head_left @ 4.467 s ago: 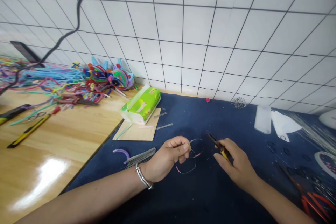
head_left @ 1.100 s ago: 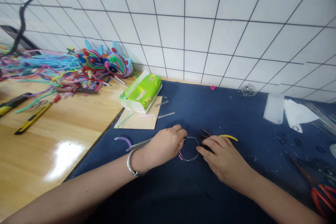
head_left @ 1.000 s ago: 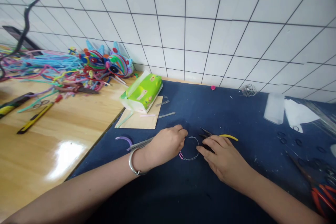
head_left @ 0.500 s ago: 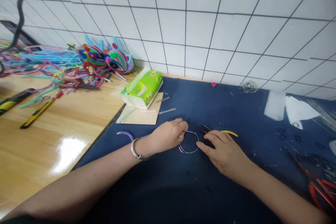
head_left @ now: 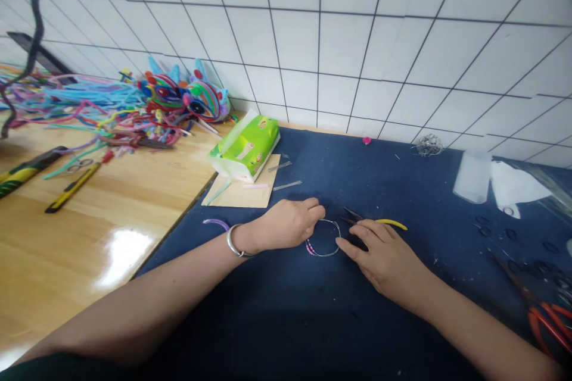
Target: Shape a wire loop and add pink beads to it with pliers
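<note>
A thin wire bracelet (head_left: 328, 255) with pink beads on its left side forms a ring on the dark blue cloth. My left hand (head_left: 288, 223) is closed in a pinch at the ring's upper left; the pinched bit is hidden by the fingers. My right hand (head_left: 384, 259) is spread low over the cloth, thumb tip at the ring's right edge. Its fingers lie across pliers with a yellow handle (head_left: 392, 224); the dark jaws (head_left: 353, 214) point to the upper left. Whether the fingers press on the pliers is not visible.
A green tissue pack (head_left: 248, 146) rests on a tan card (head_left: 241, 196). Red-handled scissors (head_left: 547, 321) and dark rings (head_left: 510, 234) lie at right. A tangle of silver wire (head_left: 429, 144) is by the wall. Colourful pipe cleaners (head_left: 89, 98) and a yellow cutter (head_left: 74, 187) occupy the wooden table.
The view has shifted slightly. My left hand has turned and risen a little at the ring's upper left. My right hand has barely moved over the pliers.
</note>
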`<action>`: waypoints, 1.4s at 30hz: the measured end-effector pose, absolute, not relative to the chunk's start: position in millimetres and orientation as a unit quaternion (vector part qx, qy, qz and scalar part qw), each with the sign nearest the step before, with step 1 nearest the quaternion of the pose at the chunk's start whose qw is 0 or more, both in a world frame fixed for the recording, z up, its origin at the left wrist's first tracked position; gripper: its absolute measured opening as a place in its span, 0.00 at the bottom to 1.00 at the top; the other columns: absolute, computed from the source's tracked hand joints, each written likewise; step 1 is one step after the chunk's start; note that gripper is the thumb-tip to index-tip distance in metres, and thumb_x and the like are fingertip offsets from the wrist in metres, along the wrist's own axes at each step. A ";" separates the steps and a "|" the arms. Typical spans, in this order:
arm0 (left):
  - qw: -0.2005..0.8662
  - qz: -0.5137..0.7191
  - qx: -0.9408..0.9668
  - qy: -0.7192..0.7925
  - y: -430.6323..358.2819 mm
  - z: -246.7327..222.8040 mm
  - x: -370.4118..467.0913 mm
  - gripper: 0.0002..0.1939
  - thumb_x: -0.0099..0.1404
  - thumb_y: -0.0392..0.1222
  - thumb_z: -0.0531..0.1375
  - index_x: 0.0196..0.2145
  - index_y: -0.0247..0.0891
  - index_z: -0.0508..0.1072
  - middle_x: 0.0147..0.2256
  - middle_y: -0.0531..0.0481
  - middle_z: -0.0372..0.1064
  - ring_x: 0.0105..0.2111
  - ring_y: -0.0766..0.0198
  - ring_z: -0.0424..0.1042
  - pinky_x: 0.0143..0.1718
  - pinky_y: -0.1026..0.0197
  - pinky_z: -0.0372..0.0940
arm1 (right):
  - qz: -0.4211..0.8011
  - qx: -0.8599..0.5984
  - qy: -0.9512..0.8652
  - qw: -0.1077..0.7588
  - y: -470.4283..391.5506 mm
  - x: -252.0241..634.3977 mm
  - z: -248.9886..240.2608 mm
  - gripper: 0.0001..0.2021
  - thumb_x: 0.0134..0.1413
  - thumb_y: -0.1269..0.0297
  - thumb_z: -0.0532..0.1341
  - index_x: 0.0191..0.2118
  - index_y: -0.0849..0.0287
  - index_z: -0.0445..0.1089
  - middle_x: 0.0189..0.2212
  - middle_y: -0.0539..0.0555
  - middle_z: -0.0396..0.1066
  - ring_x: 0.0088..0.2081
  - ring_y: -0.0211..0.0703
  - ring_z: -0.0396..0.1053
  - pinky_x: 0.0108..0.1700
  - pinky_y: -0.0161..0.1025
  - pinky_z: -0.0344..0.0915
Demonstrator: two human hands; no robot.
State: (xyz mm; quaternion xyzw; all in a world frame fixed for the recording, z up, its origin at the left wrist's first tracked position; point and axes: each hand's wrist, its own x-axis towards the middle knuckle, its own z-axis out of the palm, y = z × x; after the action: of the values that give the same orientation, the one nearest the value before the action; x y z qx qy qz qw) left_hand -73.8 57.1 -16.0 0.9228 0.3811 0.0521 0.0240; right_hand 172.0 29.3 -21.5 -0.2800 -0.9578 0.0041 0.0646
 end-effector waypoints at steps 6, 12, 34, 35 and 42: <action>0.023 0.050 0.918 0.392 56.4 -15.3 -72.1 0.06 0.59 0.33 0.48 0.33 0.36 0.63 0.30 0.49 0.62 0.26 0.65 0.65 0.24 0.64 0.60 | -0.002 -0.277 -0.960 0.050 27.8 171.3 -22.0 0.22 0.55 0.75 0.50 0.56 0.55 0.56 0.49 0.61 0.60 0.54 0.54 0.52 0.50 0.52 0.56; 0.048 0.066 0.912 0.402 56.8 -17.6 -72.5 0.08 0.59 0.32 0.48 0.35 0.35 0.64 0.31 0.49 0.63 0.26 0.65 0.64 0.24 0.63 0.60 | -0.021 -0.257 -0.964 0.057 25.8 171.2 -20.7 0.25 0.55 0.76 0.49 0.57 0.50 0.54 0.49 0.60 0.60 0.53 0.55 0.52 0.50 0.56 0.54; 0.203 0.110 0.940 0.250 28.1 21.5 -89.0 0.10 0.64 0.38 0.53 0.43 0.38 0.68 0.42 0.46 0.67 0.42 0.61 0.64 0.46 0.57 0.58 | 0.018 -0.259 -0.962 0.086 29.9 169.0 -23.0 0.21 0.55 0.76 0.50 0.54 0.52 0.59 0.47 0.59 0.62 0.52 0.52 0.54 0.49 0.54 0.56; 0.181 0.095 0.945 0.254 25.2 18.2 -87.0 0.11 0.65 0.37 0.52 0.44 0.39 0.68 0.42 0.46 0.67 0.43 0.61 0.64 0.46 0.57 0.57 | 0.017 -0.260 -0.961 0.088 29.9 168.8 -23.0 0.21 0.55 0.75 0.50 0.53 0.52 0.60 0.47 0.59 0.63 0.52 0.52 0.54 0.49 0.54 0.56; 0.107 0.064 0.965 0.230 23.3 2.1 -85.3 0.12 0.67 0.35 0.47 0.43 0.39 0.68 0.40 0.47 0.69 0.42 0.62 0.65 0.45 0.57 0.57 | 0.027 -0.265 -0.958 0.105 30.0 168.8 -21.8 0.20 0.55 0.75 0.51 0.53 0.53 0.61 0.46 0.59 0.63 0.52 0.51 0.55 0.48 0.53 0.57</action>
State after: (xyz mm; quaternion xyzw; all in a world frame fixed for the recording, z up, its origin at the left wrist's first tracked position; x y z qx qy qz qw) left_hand -85.3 23.3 2.1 0.9651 0.2305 0.0636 0.1071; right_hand 168.8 30.0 -21.8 -0.2650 -0.9582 0.0267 0.1048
